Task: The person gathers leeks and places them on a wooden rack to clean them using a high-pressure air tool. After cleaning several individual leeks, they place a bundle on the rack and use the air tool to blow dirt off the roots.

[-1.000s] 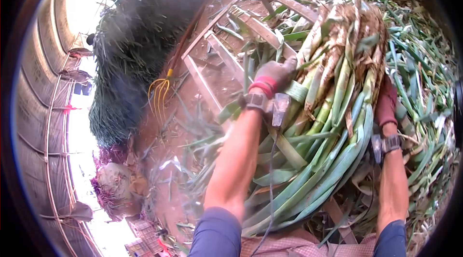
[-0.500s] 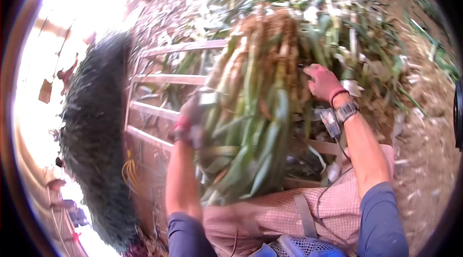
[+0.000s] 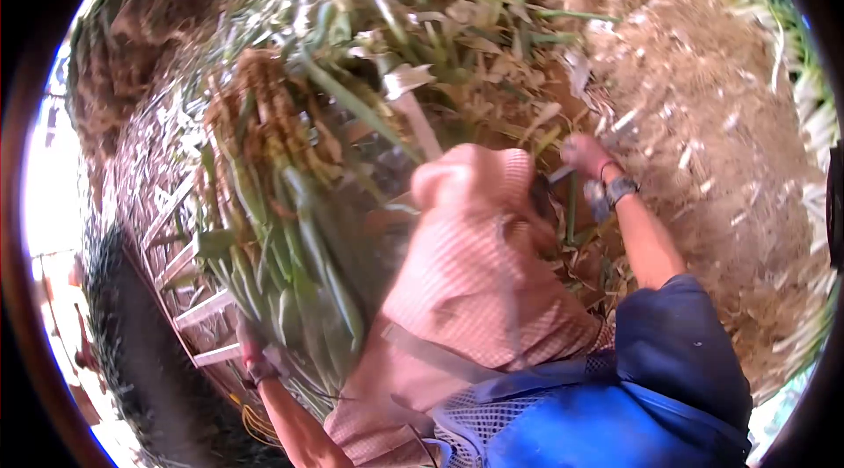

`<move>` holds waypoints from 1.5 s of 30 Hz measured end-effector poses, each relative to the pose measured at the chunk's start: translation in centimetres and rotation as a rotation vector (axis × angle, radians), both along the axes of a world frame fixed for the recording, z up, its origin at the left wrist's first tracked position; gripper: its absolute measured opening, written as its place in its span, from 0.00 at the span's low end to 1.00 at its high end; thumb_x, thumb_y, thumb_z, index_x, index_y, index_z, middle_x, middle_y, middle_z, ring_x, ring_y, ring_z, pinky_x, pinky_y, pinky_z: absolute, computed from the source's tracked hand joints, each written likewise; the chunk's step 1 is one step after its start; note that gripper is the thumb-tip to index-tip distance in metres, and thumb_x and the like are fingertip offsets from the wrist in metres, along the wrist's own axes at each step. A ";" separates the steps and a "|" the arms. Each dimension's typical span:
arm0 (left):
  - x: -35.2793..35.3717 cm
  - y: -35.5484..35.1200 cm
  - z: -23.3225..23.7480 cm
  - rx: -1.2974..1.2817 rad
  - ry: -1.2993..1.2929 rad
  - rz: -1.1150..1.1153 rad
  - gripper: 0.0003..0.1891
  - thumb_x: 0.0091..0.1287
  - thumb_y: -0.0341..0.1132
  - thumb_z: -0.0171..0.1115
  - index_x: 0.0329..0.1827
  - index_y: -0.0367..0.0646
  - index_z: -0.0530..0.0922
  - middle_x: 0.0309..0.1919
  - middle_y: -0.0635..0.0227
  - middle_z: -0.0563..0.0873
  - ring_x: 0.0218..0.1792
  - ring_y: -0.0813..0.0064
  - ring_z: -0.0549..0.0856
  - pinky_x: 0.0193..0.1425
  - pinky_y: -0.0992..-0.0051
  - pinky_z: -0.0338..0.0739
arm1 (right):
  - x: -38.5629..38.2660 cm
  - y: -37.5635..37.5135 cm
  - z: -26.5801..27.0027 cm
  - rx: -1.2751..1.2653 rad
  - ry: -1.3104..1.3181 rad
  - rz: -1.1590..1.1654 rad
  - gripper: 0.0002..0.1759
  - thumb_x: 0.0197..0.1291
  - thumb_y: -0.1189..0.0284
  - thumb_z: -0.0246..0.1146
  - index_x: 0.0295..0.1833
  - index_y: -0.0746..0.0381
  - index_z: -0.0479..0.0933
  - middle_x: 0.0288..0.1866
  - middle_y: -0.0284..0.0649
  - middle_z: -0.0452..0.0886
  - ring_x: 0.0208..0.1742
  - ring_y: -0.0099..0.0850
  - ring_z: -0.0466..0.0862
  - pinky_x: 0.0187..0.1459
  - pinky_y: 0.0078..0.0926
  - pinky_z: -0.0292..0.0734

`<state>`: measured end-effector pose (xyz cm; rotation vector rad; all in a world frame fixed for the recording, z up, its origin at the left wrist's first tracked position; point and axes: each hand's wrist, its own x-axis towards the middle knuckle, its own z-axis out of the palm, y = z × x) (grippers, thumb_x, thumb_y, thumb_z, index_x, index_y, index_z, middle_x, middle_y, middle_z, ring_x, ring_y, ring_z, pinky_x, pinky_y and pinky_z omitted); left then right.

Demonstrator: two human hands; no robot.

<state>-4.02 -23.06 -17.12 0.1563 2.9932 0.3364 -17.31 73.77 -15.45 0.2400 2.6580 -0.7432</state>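
Head view: my left hand [image 3: 252, 354] grips the long green, brown-rooted stalk bundle [image 3: 281, 204].
My right hand [image 3: 585, 156] sits in the dry leaf litter [image 3: 475, 46], grip unclear to me; the bundle lies left of the pink checked apron [image 3: 475, 266], over pale wooden slats [image 3: 204, 310].

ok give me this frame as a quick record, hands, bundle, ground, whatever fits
left hand: gloved, at the leafy end of the leek bundle; too blurred to tell whether the fingers are closed
right hand: red glove, low among leaf scraps; unclear if it holds anything
bundle: root ends away from the person, green leaves toward them
beside bundle: wooden rack, slats showing at its left
lap: checked pink cloth over a raised knee
ground: soil strewn with trimmings
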 end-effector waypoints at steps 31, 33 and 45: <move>-0.9 29.2 18.9 0.550 -0.076 0.949 0.21 0.86 0.40 0.55 0.71 0.33 0.79 0.52 0.66 0.87 0.45 0.79 0.83 0.53 0.77 0.80 | 9.0 -4.5 -17.9 -0.119 -0.184 -0.122 0.19 0.71 0.57 0.65 0.54 0.60 0.83 0.41 0.57 0.88 0.43 0.62 0.88 0.43 0.56 0.83; -1.6 30.5 18.8 0.450 0.097 0.867 0.23 0.82 0.39 0.61 0.74 0.33 0.78 0.56 0.68 0.86 0.50 0.80 0.83 0.58 0.78 0.80 | 9.3 -1.5 -19.0 -0.116 0.059 -0.117 0.17 0.72 0.59 0.64 0.51 0.62 0.82 0.37 0.56 0.87 0.38 0.59 0.86 0.41 0.54 0.81; -4.8 53.9 28.4 1.236 -0.124 0.440 0.33 0.83 0.55 0.59 0.77 0.36 0.75 0.57 0.59 0.90 0.51 0.70 0.92 0.54 0.69 0.89 | 3.3 -10.2 27.4 -0.575 0.689 0.461 0.12 0.73 0.73 0.63 0.56 0.66 0.84 0.30 0.39 0.84 0.24 0.27 0.82 0.24 0.29 0.76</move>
